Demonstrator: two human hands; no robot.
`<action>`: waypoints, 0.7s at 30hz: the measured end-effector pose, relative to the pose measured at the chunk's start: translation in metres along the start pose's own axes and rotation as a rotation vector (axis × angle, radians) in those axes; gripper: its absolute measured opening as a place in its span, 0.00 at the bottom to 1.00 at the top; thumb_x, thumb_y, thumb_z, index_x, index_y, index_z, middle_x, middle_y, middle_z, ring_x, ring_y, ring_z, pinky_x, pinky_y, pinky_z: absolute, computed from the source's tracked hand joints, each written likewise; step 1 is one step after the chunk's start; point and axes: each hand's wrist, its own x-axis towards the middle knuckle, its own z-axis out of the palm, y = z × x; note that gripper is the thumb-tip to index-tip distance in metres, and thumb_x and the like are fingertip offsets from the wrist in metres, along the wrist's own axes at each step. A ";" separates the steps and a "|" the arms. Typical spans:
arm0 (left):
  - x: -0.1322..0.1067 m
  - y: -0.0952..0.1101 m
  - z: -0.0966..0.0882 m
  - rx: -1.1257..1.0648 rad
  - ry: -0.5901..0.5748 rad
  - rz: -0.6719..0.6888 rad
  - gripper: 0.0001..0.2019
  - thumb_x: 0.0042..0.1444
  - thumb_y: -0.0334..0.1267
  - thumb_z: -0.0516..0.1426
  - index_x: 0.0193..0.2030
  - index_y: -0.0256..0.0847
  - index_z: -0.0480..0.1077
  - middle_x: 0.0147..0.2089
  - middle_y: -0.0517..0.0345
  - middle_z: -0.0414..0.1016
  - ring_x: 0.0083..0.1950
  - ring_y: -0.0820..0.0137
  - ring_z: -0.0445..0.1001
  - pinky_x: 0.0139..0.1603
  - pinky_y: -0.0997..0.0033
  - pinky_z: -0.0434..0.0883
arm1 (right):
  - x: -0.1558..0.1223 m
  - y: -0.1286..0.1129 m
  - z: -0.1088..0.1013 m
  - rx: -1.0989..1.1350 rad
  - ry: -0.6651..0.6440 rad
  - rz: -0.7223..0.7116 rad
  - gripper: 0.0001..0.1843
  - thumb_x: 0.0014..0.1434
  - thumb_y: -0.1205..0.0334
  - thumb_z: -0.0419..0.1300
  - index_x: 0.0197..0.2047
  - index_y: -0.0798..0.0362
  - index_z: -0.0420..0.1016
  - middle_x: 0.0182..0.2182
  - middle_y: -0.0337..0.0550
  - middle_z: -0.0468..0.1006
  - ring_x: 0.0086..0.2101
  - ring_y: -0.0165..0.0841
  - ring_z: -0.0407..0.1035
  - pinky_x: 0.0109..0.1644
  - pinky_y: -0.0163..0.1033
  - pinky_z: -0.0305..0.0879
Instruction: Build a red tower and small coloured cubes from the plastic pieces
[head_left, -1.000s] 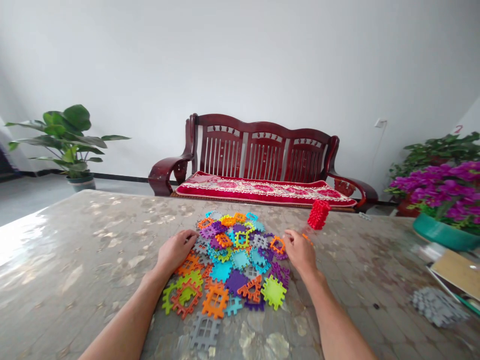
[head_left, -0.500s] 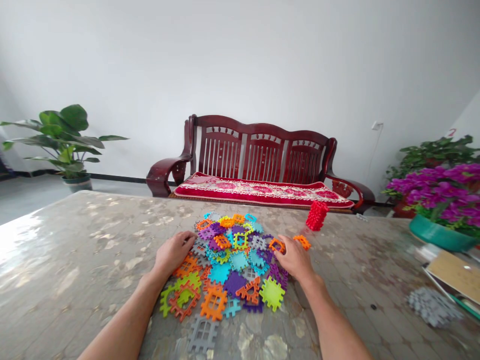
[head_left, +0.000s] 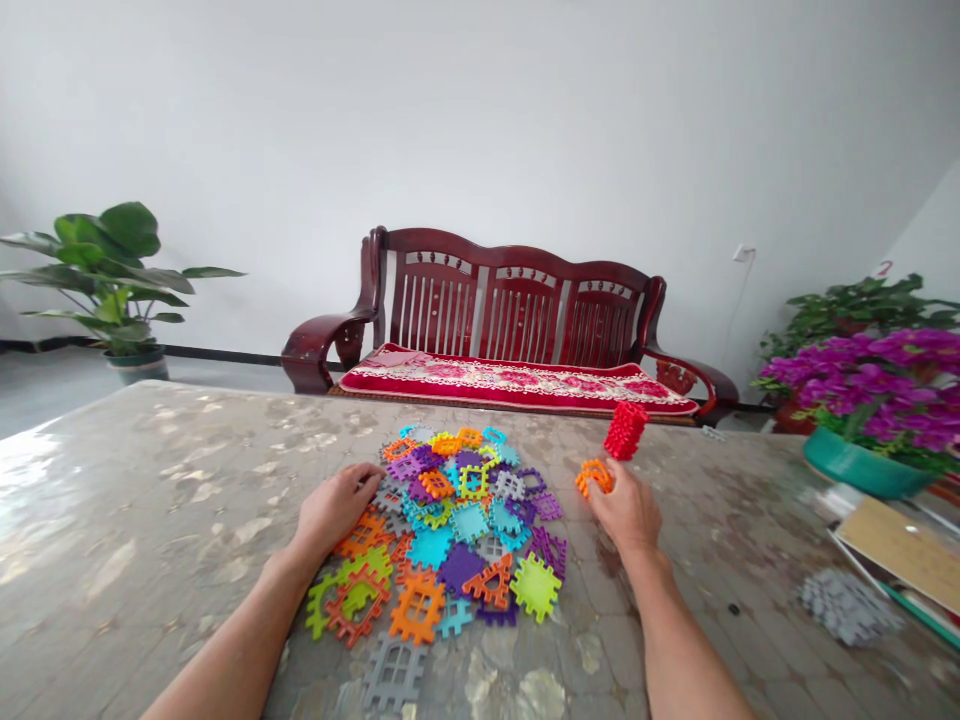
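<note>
A heap of flat plastic interlocking tiles (head_left: 450,520) in orange, purple, teal, green and grey lies on the marbled table (head_left: 150,520). My left hand (head_left: 334,505) rests on the heap's left edge, fingers curled over grey and orange tiles. To the right of the heap, my right hand (head_left: 626,510) pinches orange tiles (head_left: 594,476) at its fingertips. Just beyond them stands a red block built from tiles (head_left: 625,431).
A grey stack of tiles (head_left: 847,606) lies at the right, beside a brown board (head_left: 900,550) and a teal pot of purple flowers (head_left: 877,400). A lone grey tile (head_left: 394,672) sits near the front. Behind the table are a wooden bench (head_left: 517,320) and a leafy plant (head_left: 105,270).
My right hand has moved from the heap's right edge out to the right, taking orange tiles with it toward the red block. My left hand has stayed on the heap.
</note>
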 end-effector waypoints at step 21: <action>-0.001 0.002 -0.002 -0.007 -0.002 -0.010 0.18 0.61 0.48 0.46 0.44 0.51 0.75 0.48 0.60 0.80 0.47 0.64 0.77 0.40 0.72 0.66 | -0.003 0.001 0.013 -0.062 -0.023 0.007 0.38 0.56 0.47 0.57 0.65 0.55 0.60 0.49 0.58 0.76 0.48 0.51 0.70 0.47 0.51 0.65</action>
